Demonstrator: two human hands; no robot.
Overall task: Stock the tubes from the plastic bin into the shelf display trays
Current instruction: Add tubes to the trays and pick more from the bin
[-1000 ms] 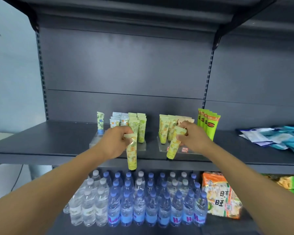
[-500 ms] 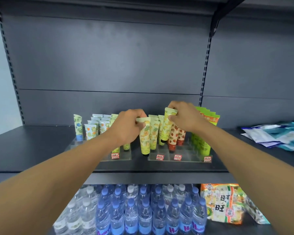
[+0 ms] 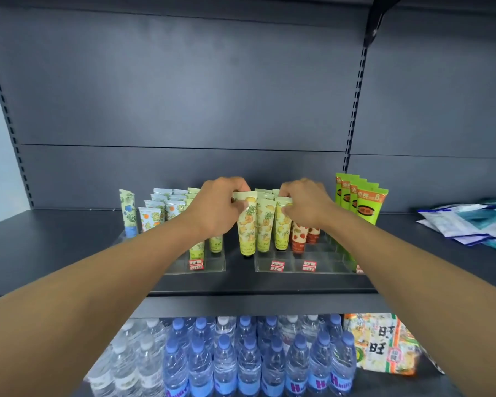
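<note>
Both hands have moved farther over the trays since the earlier frame. Left hand (image 3: 216, 207) pinches the top of a pineapple tube (image 3: 248, 224), upright at the left edge of the right tray (image 3: 321, 269). Right hand (image 3: 305, 203) pinches a second tube (image 3: 282, 224) standing in that tray.

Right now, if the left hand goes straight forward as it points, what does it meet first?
Probably the pineapple tubes standing in the clear tray, beside the tube the left hand already pinches; depth is unclear.
</note>
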